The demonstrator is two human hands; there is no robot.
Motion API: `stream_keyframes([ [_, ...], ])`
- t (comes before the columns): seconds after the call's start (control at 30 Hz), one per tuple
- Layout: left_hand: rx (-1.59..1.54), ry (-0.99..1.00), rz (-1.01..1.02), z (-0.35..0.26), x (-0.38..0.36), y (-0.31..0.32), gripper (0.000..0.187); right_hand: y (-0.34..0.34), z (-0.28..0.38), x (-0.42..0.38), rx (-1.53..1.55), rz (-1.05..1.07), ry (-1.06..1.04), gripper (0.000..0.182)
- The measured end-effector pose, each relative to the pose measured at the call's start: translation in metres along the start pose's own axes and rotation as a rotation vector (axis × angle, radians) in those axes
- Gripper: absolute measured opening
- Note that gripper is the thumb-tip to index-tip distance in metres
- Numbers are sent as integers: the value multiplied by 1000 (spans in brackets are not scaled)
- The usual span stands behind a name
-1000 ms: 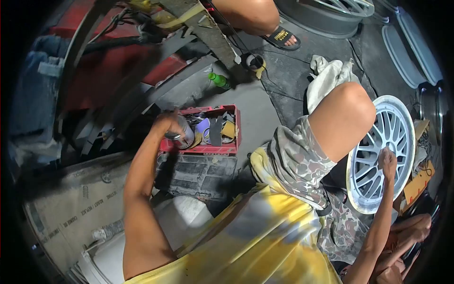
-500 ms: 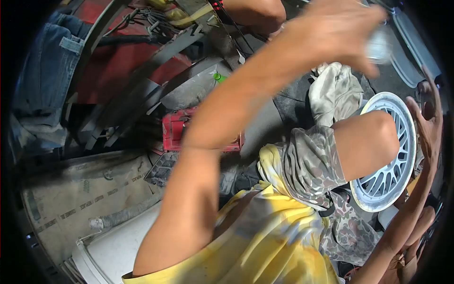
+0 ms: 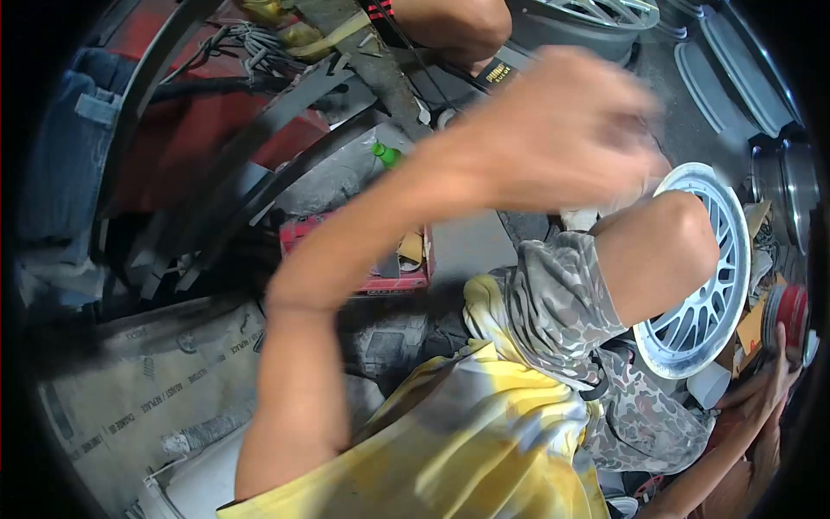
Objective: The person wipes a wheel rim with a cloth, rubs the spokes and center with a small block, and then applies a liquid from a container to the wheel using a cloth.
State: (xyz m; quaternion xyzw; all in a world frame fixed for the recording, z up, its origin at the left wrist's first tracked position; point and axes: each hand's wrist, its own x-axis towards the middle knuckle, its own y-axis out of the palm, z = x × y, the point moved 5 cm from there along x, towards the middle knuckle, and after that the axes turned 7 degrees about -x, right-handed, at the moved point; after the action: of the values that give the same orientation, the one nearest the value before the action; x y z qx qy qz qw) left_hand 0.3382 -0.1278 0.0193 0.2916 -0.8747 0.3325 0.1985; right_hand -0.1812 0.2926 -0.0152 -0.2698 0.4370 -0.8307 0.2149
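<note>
My left hand is raised in the upper middle, above my bent knee. Motion smears its fingers, which look bent inward; whether they hold anything I cannot make out. At the right edge my right hand has its fingers against a red tin with a pale end and seems to grip it. Between the hands, a pale grey multi-spoke wheel rim stands tilted beside my knee, which covers part of its face. A white cup-like container is just below the rim.
More wheel rims lie at the top and upper right. A red toolbox and a green bottle are left of centre. Another person's leg shows at the top. Printed cardboard lies at the lower left.
My left hand has moved left and down; a pale, blurred thing near its fingers no longer shows there. My right hand, earlier spread beside the rim, is lower with the red tin.
</note>
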Motion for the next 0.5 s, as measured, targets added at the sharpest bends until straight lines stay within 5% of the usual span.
stream_keyframes([
  [0.13, 208, -995, 673, 114, -169, -80, 26, -29, -45, -62, 205, -32, 313, 66],
  [0.17, -63, -1342, 655, 153, -237, -87, 28, -33, -58, -72, 200, -28, 306, 66],
  [0.2, 19, -1614, 718, 182, -297, -89, 28, -43, -77, -85, 157, -114, 402, 66],
  [0.3, 18, -2161, 977, 294, -528, -105, 32, -61, -148, -121, -50, -192, 532, 78],
  [0.37, 488, -2023, 591, 260, -518, -106, 22, -45, -140, -140, -133, -177, 573, 89],
  [0.4, 756, -1600, 514, 267, -547, -107, 31, -44, -159, -143, -139, -177, 588, 89],
  [0.47, 751, -1538, 661, 265, -575, -99, 31, -73, -237, -166, -491, -207, 789, 91],
  [0.5, 782, -1441, 480, 290, -629, -102, 31, -79, -238, -175, -524, -222, 803, 92],
])
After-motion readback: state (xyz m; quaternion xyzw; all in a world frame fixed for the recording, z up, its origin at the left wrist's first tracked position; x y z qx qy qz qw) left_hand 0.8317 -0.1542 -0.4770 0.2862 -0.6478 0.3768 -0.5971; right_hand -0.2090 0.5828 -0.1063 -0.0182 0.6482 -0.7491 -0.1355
